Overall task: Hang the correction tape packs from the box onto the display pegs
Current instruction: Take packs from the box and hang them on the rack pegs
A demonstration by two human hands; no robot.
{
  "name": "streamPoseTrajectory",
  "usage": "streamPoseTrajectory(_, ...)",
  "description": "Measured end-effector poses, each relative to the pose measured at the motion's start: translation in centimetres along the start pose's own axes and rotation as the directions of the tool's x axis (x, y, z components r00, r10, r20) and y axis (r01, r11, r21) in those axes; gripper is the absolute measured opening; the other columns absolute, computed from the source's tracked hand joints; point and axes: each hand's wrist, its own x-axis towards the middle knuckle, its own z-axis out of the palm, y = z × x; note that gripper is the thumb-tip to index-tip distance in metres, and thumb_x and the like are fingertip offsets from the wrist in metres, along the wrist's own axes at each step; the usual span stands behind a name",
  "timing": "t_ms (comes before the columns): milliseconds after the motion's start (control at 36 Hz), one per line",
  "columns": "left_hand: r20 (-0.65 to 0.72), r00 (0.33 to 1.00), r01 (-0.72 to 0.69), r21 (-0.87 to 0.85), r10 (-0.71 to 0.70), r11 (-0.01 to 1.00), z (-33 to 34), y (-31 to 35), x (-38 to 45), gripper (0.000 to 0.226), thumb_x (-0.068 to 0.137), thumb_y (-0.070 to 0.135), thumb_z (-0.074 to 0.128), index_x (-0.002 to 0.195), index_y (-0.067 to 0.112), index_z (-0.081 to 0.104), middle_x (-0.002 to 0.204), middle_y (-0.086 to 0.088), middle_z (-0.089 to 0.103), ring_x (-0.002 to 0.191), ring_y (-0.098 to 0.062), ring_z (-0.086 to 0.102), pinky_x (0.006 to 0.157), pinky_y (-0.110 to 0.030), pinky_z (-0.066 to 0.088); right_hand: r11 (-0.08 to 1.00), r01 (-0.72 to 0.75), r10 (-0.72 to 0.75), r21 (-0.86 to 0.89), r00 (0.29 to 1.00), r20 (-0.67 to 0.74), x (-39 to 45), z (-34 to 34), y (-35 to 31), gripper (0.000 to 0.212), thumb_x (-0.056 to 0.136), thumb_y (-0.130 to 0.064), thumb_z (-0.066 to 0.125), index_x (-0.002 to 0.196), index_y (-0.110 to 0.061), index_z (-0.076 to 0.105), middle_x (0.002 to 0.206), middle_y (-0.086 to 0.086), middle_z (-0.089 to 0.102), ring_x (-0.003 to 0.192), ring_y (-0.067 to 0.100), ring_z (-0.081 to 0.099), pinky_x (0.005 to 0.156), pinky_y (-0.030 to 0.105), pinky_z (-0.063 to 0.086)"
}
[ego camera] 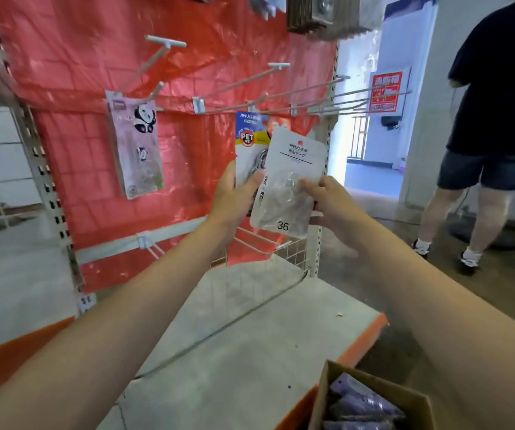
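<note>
Packs stand upright, hang-holes up: left hand (234,193) grips the blue-topped correction tape pack (248,141), right hand (327,200) pinches the white pack (290,178), tilted slightly right.

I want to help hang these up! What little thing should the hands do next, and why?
Probably lift the white pack, pinched by the right hand, up to the bare peg just above it and thread its top hole on. The left hand holds a blue pack behind it, neither pack is hung yet, and only the panda packs are on a peg.
</note>
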Motion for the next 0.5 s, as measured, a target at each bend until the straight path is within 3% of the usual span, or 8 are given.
streamPoseTrajectory(111, 0.023, 1.000, -0.010, -0.004, 0.010, 1.000, 0.4, 1.3, 1.4, 0.019, 0.096, 0.017, 0.055, 0.113, 0.024, 0.053, 0.101, 0.008, 0.064, 0.098, -0.018, 0.063, 0.080, -0.036, 0.054, 0.998, 0.018, -0.019, -0.063, 1.000, -0.017, 1.1, -0.6, -1.7, 0.023, 0.096, -0.030, 0.055, 0.106, -0.010, 0.056, 0.107, 0.010, 0.067, 0.098, 0.028, 0.065, 0.093, 0.048, 0.052)
streamPoseTrajectory(222, 0.019, 1.000, -0.019, -0.015, 0.019, 1.000, 1.0, 2.2, 2.7, 0.017, 0.097, 0.015, 0.054, 0.113, 0.021, 0.055, 0.098, 0.011, 0.064, 0.088, -0.006, 0.062, 0.074, -0.024, 0.050, 0.995, 0.040, -0.045, -0.090, 0.997, -0.060, 1.4, -1.0, -3.1, 0.013, 0.096, -0.027, 0.054, 0.090, -0.018, 0.061, 0.107, 0.011, 0.069, 0.099, 0.031, 0.067, 0.093, 0.051, 0.051)
streamPoseTrajectory(361, -0.031, 0.999, 0.009, -0.025, -0.010, 1.000, 1.7, 2.6, 3.3, 0.016, 0.096, 0.018, 0.056, 0.111, 0.021, 0.056, 0.093, 0.010, 0.064, 0.085, -0.010, 0.062, 0.070, -0.028, 0.050, 0.994, 0.033, -0.042, -0.101, 0.995, -0.088, 1.2, -0.9, -4.2, 0.021, 0.098, -0.023, 0.053, 0.078, -0.018, 0.053, 0.088, 0.006, 0.062, 0.100, 0.037, 0.064, 0.096, 0.055, 0.047)
streamPoseTrajectory(500, -0.055, 0.998, -0.019, -0.003, 0.019, 1.000, 1.6, 3.4, 4.1, 0.012, 0.096, 0.015, 0.054, 0.104, 0.023, 0.056, 0.092, 0.009, 0.063, 0.086, -0.012, 0.061, 0.074, -0.031, 0.050, 0.998, 0.031, -0.036, -0.056, 0.996, -0.080, 2.2, -0.7, -4.8, 0.018, 0.098, -0.021, 0.053, 0.080, -0.020, 0.053, 0.085, 0.004, 0.062, 0.088, 0.029, 0.062, 0.090, 0.047, 0.050)
